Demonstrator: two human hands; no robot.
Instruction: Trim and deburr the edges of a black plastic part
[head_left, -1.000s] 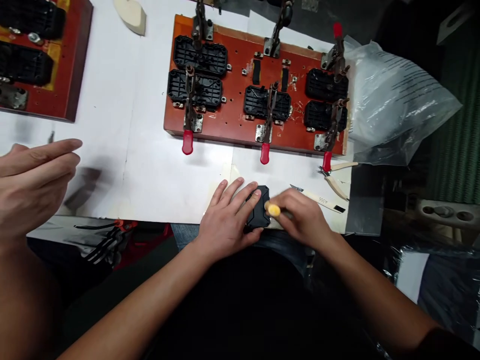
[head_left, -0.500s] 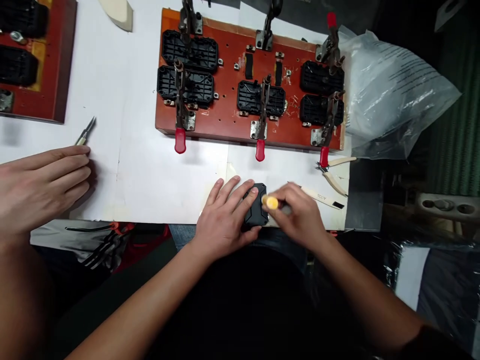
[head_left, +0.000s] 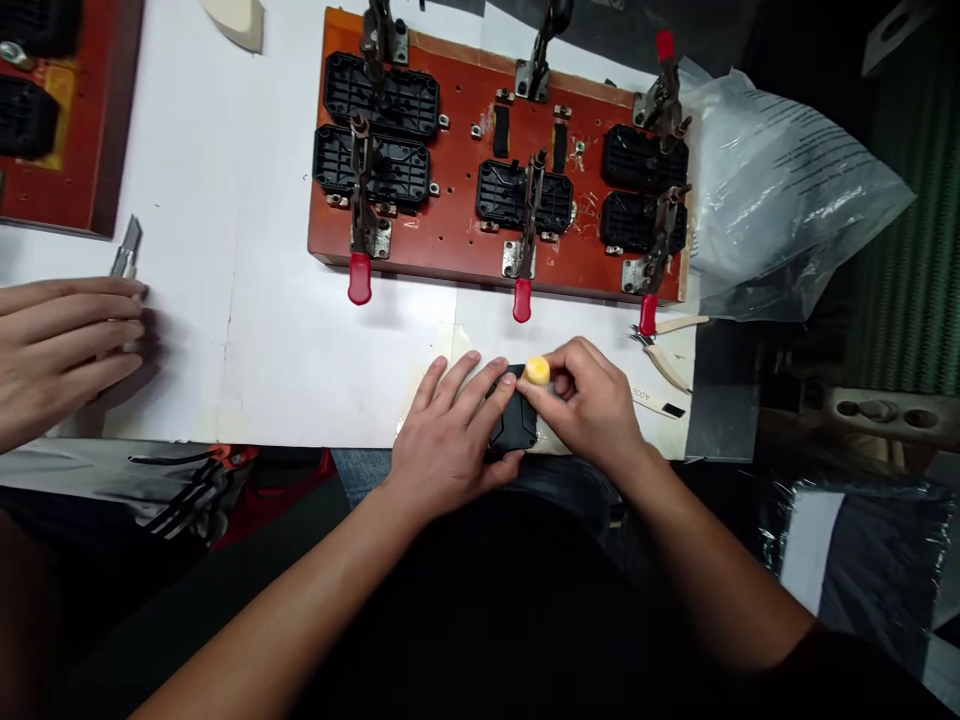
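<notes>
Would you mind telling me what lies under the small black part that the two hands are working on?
The black part rests on the white sheet at the table's near edge. The left hand covers its left side, hiding what is directly beneath.

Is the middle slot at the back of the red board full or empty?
Empty: bare red board shows there, while black parts fill the other slots.

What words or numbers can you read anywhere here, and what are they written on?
Cream-handled knife by the right hand: a short code that looks like "A005", upside down and too blurred to be sure.
Clear plastic bag: lines of dark print, too small to read.
Black plastic part under the left hand: no writing visible.
Red-brown clamp board: no writing visible.
</notes>
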